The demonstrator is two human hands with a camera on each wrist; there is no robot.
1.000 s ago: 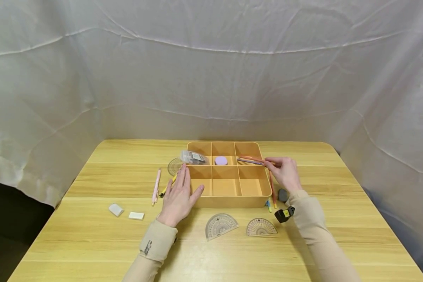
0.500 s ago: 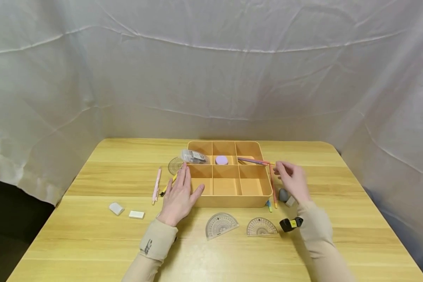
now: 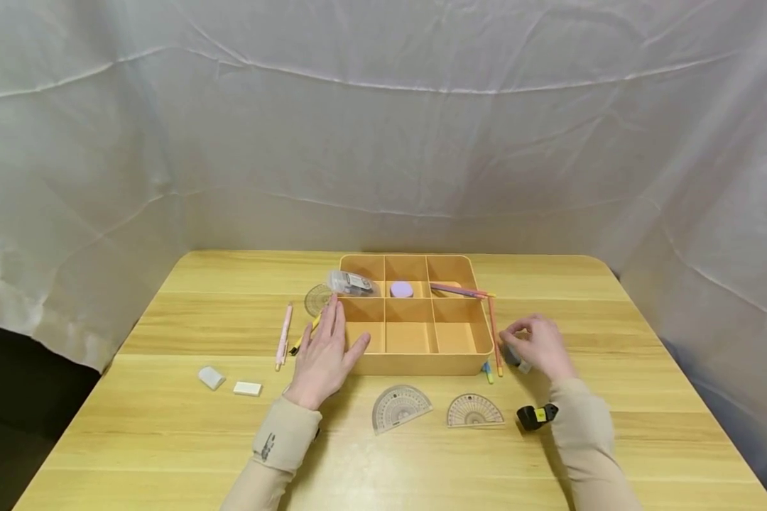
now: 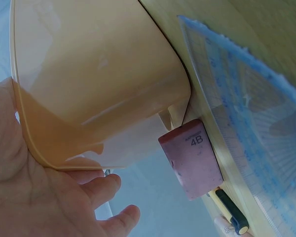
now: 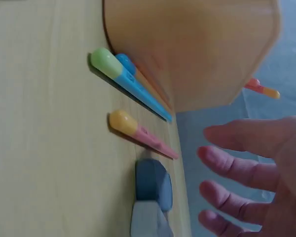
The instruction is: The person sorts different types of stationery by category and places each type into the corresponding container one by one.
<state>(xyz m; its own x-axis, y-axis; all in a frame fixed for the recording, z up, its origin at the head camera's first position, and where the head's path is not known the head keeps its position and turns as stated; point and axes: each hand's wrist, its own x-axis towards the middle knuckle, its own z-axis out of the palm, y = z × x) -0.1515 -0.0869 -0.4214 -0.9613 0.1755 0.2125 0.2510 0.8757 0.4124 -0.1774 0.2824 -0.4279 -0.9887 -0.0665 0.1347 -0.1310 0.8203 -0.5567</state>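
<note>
My left hand rests on the left rim of an orange six-compartment box, fingers extended and thumb spread over the front-left compartment. My right hand is right of the box, above a dark grey eraser and a lighter grey eraser. In the right wrist view its fingers are loosely bent and apart, holding nothing. Pencils lean out of the back-right compartment over the right rim. More pencils lie on the table along that side. The back-middle compartment holds a round lilac item.
A clear plastic packet sticks out over the back-left rim. Two protractors lie in front of the box. Left stand pink pens and white erasers. An eraser marked 4B sits by the box's corner.
My right hand has let go of the pencils, leaving them across the box's right rim. It has moved right and nearer to me, over the grey erasers. The left hand stays put.
</note>
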